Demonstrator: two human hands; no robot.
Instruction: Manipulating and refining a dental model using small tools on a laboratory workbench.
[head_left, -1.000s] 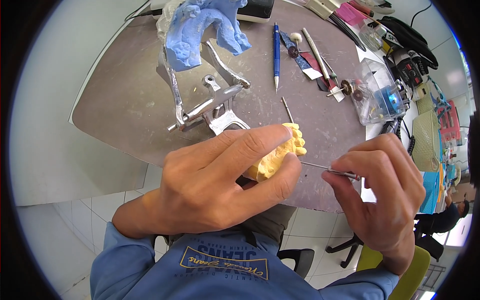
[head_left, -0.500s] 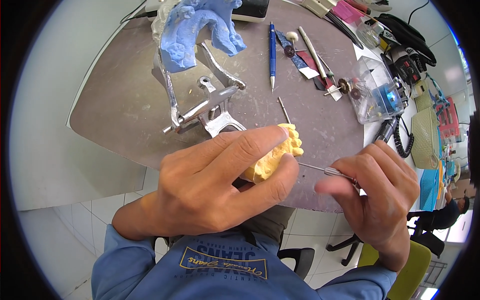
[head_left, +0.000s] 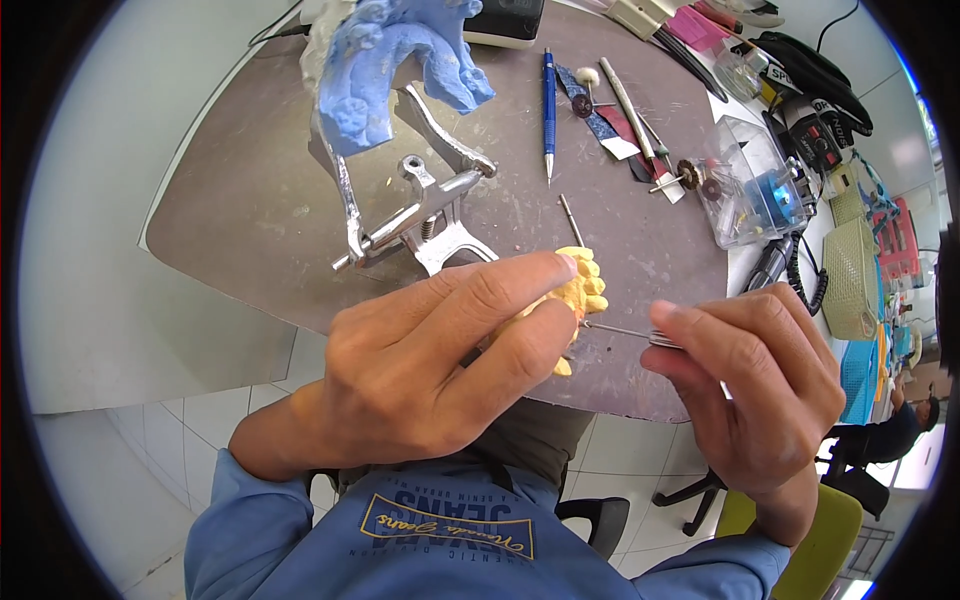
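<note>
My left hand [head_left: 430,360] is closed around a yellow plaster dental model [head_left: 591,284], thumb and fingers pressing on it from the near left. Most of the model lies hidden under that hand; a row of its teeth shows beyond the fingertips. Between thumb and fingers of my right hand [head_left: 765,385] is a thin metal dental instrument [head_left: 622,330]. Its slender tip points left and reaches the model beside my left thumb; whether it touches, I cannot tell. Just beyond the model lies a small metal rod [head_left: 571,220] on the brown bench [head_left: 250,190].
A metal articulator [head_left: 430,210] bearing a blue plaster cast [head_left: 365,85] stands at the far left. Behind the model lie a blue mechanical pencil [head_left: 549,115], polishing wheels and abrasive strips. A clear plastic box [head_left: 740,190] sits at right. A person [head_left: 912,415] is seated farther right.
The yellow model has turned in my left hand, and more teeth show at its near side. My right thumb and fingers have shifted on the instrument, whose tip has moved left against the model.
</note>
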